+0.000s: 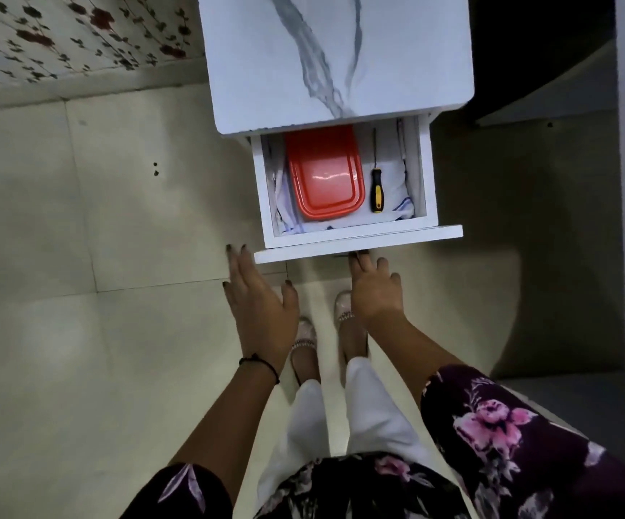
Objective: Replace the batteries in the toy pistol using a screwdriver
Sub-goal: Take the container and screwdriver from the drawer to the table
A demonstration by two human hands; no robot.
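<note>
A screwdriver (376, 181) with a yellow and black handle lies in the right half of a pulled-out white drawer (359, 239). A red lidded box (324, 174) fills the drawer's left half, on a white cloth. No toy pistol or batteries show. My left hand (258, 297) hovers flat with fingers apart, just left of the drawer front and below it. My right hand (376, 286) reaches under the drawer front's lower edge; its fingertips are hidden there, so its grip is unclear.
The drawer belongs to a small white cabinet with a marble-pattern top (333, 50). Pale floor tiles (97, 237) lie to the left. A floral patterned fabric (59, 35) is at the top left. Dark furniture (543, 50) stands at the top right. My feet (325, 339) stand below the drawer.
</note>
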